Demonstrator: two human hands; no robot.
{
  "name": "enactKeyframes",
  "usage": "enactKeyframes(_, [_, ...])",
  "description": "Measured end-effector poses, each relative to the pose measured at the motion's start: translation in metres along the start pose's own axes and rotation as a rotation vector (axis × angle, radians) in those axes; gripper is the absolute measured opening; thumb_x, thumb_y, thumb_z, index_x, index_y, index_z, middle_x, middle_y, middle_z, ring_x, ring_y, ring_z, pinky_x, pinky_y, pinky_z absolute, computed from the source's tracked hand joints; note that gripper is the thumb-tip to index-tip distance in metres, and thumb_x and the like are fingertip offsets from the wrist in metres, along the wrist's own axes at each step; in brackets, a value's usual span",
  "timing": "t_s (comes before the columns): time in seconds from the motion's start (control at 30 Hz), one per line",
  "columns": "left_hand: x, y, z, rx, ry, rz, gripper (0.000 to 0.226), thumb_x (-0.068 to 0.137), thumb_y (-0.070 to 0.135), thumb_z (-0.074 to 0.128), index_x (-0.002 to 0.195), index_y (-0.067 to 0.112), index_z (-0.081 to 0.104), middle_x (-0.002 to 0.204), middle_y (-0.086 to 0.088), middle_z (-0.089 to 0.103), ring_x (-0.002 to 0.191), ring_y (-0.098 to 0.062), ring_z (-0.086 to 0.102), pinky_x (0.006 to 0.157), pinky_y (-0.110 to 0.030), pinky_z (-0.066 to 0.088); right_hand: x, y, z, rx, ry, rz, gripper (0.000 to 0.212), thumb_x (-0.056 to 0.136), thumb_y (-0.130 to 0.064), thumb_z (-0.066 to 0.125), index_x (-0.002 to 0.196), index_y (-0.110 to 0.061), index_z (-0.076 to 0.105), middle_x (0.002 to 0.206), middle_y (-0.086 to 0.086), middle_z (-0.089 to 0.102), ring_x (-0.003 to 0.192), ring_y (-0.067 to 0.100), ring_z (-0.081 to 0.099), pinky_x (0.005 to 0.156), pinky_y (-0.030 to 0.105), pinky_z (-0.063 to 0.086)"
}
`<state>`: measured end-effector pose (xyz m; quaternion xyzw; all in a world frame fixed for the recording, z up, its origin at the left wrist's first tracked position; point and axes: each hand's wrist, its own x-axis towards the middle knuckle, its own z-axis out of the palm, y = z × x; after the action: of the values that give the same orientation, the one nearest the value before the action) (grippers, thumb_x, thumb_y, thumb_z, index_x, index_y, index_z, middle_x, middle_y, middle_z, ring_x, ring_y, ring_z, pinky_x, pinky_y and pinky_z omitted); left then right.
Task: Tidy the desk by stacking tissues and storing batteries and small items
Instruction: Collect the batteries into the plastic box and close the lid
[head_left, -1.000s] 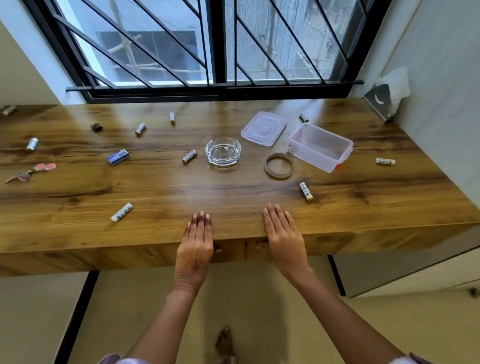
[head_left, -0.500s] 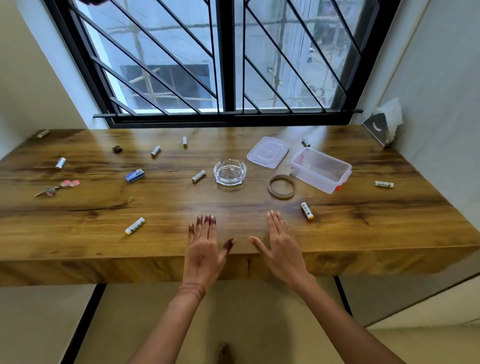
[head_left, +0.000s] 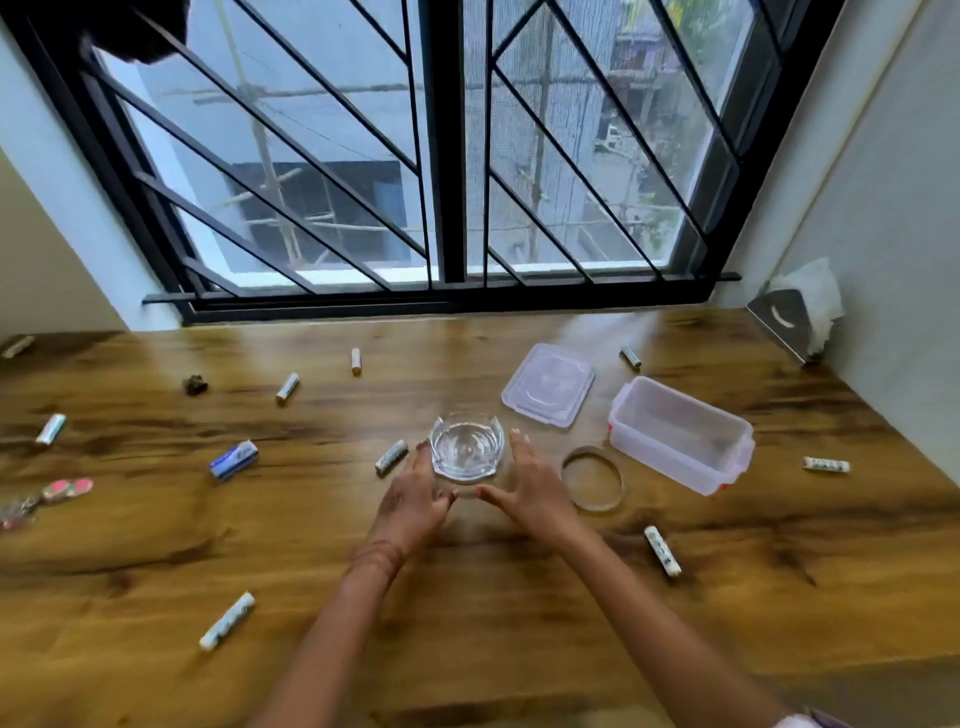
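Observation:
A clear glass ashtray (head_left: 466, 447) sits mid-desk. My left hand (head_left: 410, 501) is at its left side and my right hand (head_left: 530, 486) at its right, fingers spread and open around it; whether they touch the glass is unclear. Several batteries lie scattered: one (head_left: 391, 457) just left of the ashtray, one (head_left: 662, 551) right of my right arm, one (head_left: 227, 621) near left, others (head_left: 287, 388) further back. An open clear plastic box (head_left: 680, 434) stands to the right, its lid (head_left: 548, 384) beside it. A tissue holder (head_left: 795, 317) with white tissue stands in the back right corner.
A ring of tape (head_left: 593, 486) lies between the ashtray and the box. A blue-and-white lighter (head_left: 234, 460), a dark small lump (head_left: 195, 385) and a keyring with pink tags (head_left: 47, 496) lie to the left. The barred window and the right wall bound the wooden desk (head_left: 467, 623).
Both hands have left the desk's front edge and reached forward to either side of the glass ashtray. The camera has moved closer over the desk.

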<state>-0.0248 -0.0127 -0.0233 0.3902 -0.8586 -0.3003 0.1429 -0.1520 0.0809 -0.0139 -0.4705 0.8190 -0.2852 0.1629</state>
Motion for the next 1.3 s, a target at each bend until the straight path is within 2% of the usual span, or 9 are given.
enactKeyframes(0.3, [0.024,-0.021,0.004,-0.074,0.042,0.015,0.074,0.078,0.011,0.070,0.142,0.010,0.034,0.136,-0.006,0.052,0.125,-0.017,0.047,0.094,0.000,0.016,0.028,0.011,0.027,0.034,0.066,0.039,0.087,0.078,-0.032,0.071,0.146,-0.010,0.021,0.152,0.005,0.028,0.142,0.014,0.020,0.111,0.020,0.017])
enactKeyframes(0.4, [0.023,-0.019,0.004,-0.088,0.105,0.001,0.070,0.074,0.007,0.073,0.137,0.007,0.043,0.130,-0.010,0.058,0.120,-0.020,0.052,0.092,0.000,0.017,0.027,0.012,0.030,0.062,0.090,0.052,0.083,0.077,-0.027,0.072,0.145,-0.011,0.027,0.149,0.005,0.034,0.139,0.014,0.028,0.110,0.020,0.021])
enactKeyframes(0.5, [0.023,-0.011,-0.002,-0.132,0.134,0.006,0.070,0.071,0.007,0.076,0.134,0.009,0.047,0.127,-0.007,0.060,0.113,-0.007,0.049,0.091,0.000,0.023,0.027,0.008,0.022,0.095,0.101,0.053,0.083,0.076,-0.027,0.073,0.144,-0.012,0.028,0.148,0.004,0.037,0.137,0.014,0.031,0.109,0.020,0.023])
enactKeyframes(0.6, [0.031,-0.001,-0.010,-0.139,0.164,0.016,0.076,0.067,0.016,0.080,0.135,0.013,0.046,0.128,-0.005,0.058,0.115,-0.012,0.056,0.096,-0.016,0.038,0.024,0.002,0.001,0.089,0.189,0.019,0.086,0.073,-0.034,0.075,0.143,-0.014,0.029,0.144,0.003,0.042,0.133,0.014,0.039,0.105,0.018,0.027])
enactKeyframes(0.77, [0.068,0.044,-0.023,-0.226,0.185,0.155,0.079,0.058,0.017,0.086,0.129,0.008,0.052,0.127,-0.006,0.056,0.118,-0.013,0.052,0.093,-0.005,0.033,0.030,0.000,-0.060,0.162,0.323,0.051,0.090,0.066,-0.036,0.080,0.141,-0.022,0.033,0.127,-0.008,0.052,0.118,0.008,0.047,0.090,0.004,0.025])
enactKeyframes(0.87, [0.096,0.085,-0.017,-0.294,0.188,0.225,0.075,0.057,0.017,0.087,0.126,0.008,0.056,0.124,-0.006,0.058,0.111,-0.001,0.053,0.090,-0.005,0.039,0.045,0.016,-0.103,0.159,0.373,0.094,0.094,0.059,-0.035,0.085,0.139,-0.017,0.039,0.123,0.006,0.055,0.117,0.018,0.048,0.092,0.011,0.030])
enactKeyframes(1.0, [0.129,0.145,0.005,-0.413,0.189,0.289,0.070,0.055,0.024,0.088,0.120,0.016,0.062,0.115,-0.002,0.063,0.080,0.033,0.045,0.072,0.004,0.039,0.061,0.046,-0.162,0.227,0.416,0.140,0.095,0.049,-0.035,0.089,0.133,-0.022,0.047,0.103,-0.002,0.054,0.100,0.017,0.055,0.087,0.025,0.045])
enactKeyframes(1.17, [0.172,0.217,0.058,-0.410,0.152,0.361,0.067,0.059,0.032,0.084,0.121,0.020,0.061,0.110,-0.004,0.066,0.088,0.015,0.057,0.083,-0.025,0.054,0.084,0.117,-0.229,0.328,0.414,0.186,0.091,0.049,-0.015,0.090,0.131,-0.017,0.051,0.113,-0.009,0.059,0.104,0.005,0.055,0.085,0.006,0.041])
enactKeyframes(1.3, [0.207,0.261,0.116,-0.395,0.106,0.385,0.056,0.066,0.023,0.081,0.119,0.016,0.064,0.114,-0.003,0.065,0.103,-0.004,0.062,0.084,-0.024,0.053,0.102,0.185,-0.265,0.374,0.403,0.293,0.095,0.045,-0.012,0.091,0.131,-0.016,0.050,0.124,-0.004,0.059,0.112,0.010,0.054,0.100,0.025,0.043])
